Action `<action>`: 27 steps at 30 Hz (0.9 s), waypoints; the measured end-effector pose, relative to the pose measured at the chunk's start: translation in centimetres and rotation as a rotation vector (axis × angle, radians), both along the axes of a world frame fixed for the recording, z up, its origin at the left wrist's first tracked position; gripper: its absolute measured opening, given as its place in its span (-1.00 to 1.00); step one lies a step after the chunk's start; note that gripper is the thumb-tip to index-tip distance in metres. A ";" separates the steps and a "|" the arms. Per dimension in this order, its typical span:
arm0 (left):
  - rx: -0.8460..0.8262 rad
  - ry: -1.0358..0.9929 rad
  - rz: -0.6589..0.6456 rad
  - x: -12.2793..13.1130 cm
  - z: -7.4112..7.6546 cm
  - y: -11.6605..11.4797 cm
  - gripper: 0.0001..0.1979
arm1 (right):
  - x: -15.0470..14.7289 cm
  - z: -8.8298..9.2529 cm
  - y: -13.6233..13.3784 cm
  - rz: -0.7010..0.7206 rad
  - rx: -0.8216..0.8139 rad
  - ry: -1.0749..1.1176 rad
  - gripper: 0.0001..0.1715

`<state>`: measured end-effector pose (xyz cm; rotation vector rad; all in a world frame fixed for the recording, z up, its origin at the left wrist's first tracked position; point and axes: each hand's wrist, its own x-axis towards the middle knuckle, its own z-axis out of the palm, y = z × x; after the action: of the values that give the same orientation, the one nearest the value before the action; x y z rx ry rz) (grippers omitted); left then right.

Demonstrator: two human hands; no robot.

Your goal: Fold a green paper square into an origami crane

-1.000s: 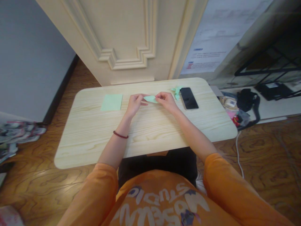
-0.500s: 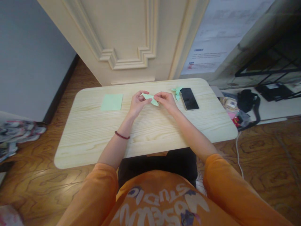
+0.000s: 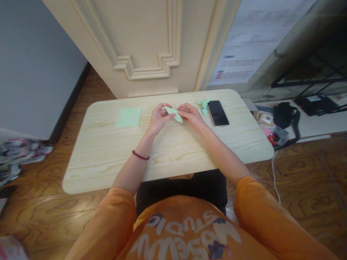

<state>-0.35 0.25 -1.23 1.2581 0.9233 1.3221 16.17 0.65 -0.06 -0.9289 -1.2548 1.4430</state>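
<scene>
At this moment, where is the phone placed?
In the head view, the phone lies toward the right end of the table, just to the right of the small green paper figure and farther right than the right hand.

The left hand (image 3: 159, 120) and right hand (image 3: 191, 116) partly hid the folded green paper (image 3: 174, 113); the wall sheet (image 3: 245, 39) was illegibly blurred.

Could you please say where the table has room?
The table is bare in front of the green square and of the phone. Far centre is crowded: left hand and right hand hold folded paper; a paper figure sits by the phone.
</scene>
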 end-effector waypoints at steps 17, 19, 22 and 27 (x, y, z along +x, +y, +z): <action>0.067 0.008 0.111 0.1 -0.1 0.0 -0.50 | -0.1 -0.5 -0.1 -0.192 0.407 -0.369 -0.66; 0.055 0.011 0.123 0.2 0.1 -0.2 -0.51 | -0.1 -0.2 -0.2 -0.197 0.399 -0.372 -0.68; 0.024 0.024 0.138 0.3 0.5 -0.5 -0.54 | 0.0 0.2 -0.4 -0.194 0.384 -0.379 -0.70; -0.018 0.004 0.128 0.4 1.1 -0.8 -0.55 | 0.1 0.3 -0.4 -0.174 0.411 -0.402 -0.76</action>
<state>0.07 -0.54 -0.17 1.2044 1.0305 1.4084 16.23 0.25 0.27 -1.0392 -1.6425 0.8372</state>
